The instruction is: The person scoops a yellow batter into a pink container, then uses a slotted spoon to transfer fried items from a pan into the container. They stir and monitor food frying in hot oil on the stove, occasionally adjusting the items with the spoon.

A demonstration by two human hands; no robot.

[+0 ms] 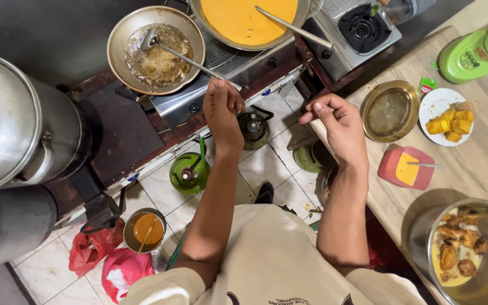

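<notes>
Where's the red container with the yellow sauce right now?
The red container sits on the wooden counter to the person's right, just beyond the right hand, below the round brass bowl.

Between the left hand [222, 113] and the right hand [340, 127] an open gap hangs over the white tiled floor [266, 164], with only two green gas cylinders [190, 172] low beneath it. Ahead of the left hand, the long metal ladle [190, 59] slants out of the round steel frying wok [155, 48], its handle end at the grip, barring a straight reach to the stove. A wide bowl of orange batter [244, 20] with its own slanted handle fills the space beyond. To the left, large steel pots [18, 118] wall off that side. On the right, the wooden table [481, 164] is crowded: a brass-coloured bowl [391, 110], a white plate of yellow pieces [444, 116], a red tub [406, 168] and a steel bowl of fried pieces [470, 248], with bare wood between them.
</notes>
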